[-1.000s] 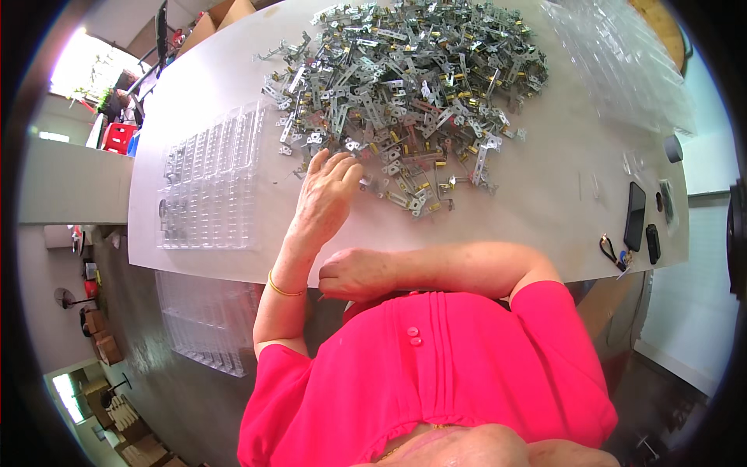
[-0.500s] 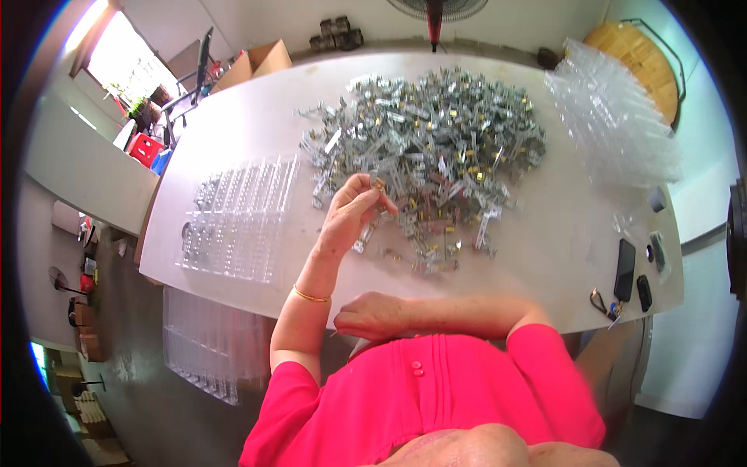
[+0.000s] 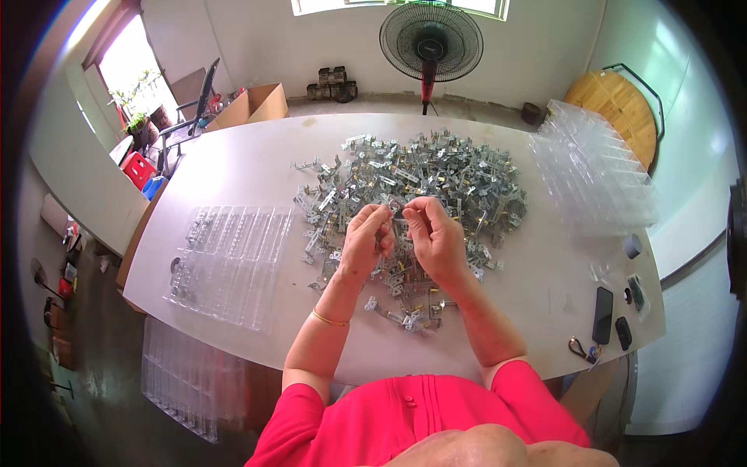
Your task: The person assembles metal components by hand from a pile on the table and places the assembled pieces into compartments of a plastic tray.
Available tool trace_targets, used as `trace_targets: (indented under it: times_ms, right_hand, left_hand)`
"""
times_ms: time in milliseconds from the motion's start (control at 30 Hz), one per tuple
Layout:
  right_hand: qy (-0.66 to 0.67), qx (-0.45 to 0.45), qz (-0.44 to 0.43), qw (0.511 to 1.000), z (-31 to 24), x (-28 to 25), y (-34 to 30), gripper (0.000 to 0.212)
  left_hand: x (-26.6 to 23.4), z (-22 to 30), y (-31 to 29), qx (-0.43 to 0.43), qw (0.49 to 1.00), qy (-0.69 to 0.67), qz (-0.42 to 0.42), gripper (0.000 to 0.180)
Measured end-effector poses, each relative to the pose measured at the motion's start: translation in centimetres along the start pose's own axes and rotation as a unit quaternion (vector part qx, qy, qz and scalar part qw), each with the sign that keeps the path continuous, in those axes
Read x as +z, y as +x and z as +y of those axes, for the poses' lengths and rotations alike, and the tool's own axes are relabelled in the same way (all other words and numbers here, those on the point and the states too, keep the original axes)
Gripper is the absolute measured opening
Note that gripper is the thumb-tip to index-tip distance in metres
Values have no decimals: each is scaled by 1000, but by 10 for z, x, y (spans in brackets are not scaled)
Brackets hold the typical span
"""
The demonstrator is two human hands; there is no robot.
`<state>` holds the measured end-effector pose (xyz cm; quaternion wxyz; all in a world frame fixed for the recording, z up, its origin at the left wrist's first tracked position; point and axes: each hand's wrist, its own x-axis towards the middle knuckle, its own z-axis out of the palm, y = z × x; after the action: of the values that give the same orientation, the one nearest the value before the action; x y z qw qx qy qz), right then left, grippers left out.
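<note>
Over the near middle of a heap of small silvery metal parts (image 3: 436, 175), some with brass-coloured bits, both hands are held up close together. My left hand (image 3: 366, 243) is closed, thumb against curled fingers, around a small metal part that hardly shows at the fingertips. Just to its right, my right hand (image 3: 436, 240) has its thumb and forefinger pinched, pointing toward the left fingertips. What those right fingers hold, if anything, is too small to make out against the heap. The two hands' fingertips are a small gap apart.
A clear plastic tray (image 3: 233, 268) with some parts in it lies left on the white table (image 3: 210, 163). Stacked clear trays (image 3: 595, 175) stand at the right. Nearer are a phone (image 3: 603, 315), keys (image 3: 580, 348) and a tape roll (image 3: 632, 247). More trays (image 3: 191, 381) sit below the table's left edge.
My right hand has risen from the table's near edge to meet my left over the heap. The view has tilted up, showing more of the fan and wall.
</note>
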<state>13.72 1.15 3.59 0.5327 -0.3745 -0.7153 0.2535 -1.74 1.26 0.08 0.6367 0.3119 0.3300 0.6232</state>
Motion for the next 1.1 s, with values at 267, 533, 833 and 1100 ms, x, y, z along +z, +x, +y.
trace_targets:
  times_ms: [267,533,833,1100]
  right_hand:
    - [-86,-11,37,996,12,3,13,8]
    - [-126,-33,49,990,12,0,12,8]
    - [-149,-31,22,988,11,-5,9,8]
    - [-136,10,-2,991,8,-5,5,15]
  left_hand:
    - [2,-6,15,5,1000,11,15,18]
    - [4,-8,8,8,999,53,6,19]
    - [8,-6,2,12,997,70,33,21]
    - [10,-7,-3,97,973,205,30,17]
